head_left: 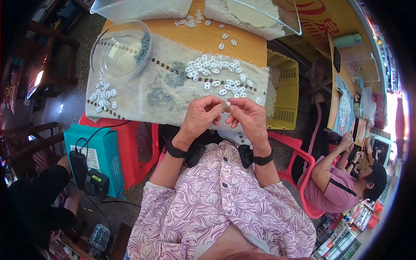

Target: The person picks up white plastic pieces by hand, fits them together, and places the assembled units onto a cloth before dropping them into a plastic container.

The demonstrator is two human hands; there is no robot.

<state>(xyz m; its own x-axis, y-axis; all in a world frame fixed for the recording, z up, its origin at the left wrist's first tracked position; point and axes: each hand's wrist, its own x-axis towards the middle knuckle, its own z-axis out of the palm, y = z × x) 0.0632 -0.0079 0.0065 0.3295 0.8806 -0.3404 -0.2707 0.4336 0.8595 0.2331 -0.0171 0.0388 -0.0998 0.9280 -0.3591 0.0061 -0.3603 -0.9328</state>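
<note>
My left hand (202, 113) and my right hand (250, 117) meet over the near edge of the towel, both with fingers pinched. Between the fingertips is a small white oval piece (228, 104), mostly covered by them. Just beyond my hands lies a loose spread of similar white two-holed oval pieces (207, 65). To its left, small grey-blue bits (161, 96) are scattered in patches on the pale towel (130, 93). Another cluster of white oval pieces (104, 96) sits at the towel's left end.
A clear round bowl (97, 65) with grey-blue bits stands at the far left. White-filled bins (141, 8) line the table's far edge. A yellow crate (286, 86) is at right. A red stool (138, 151) and teal package (106, 151) are at left. A person in pink (333, 188) sits at right.
</note>
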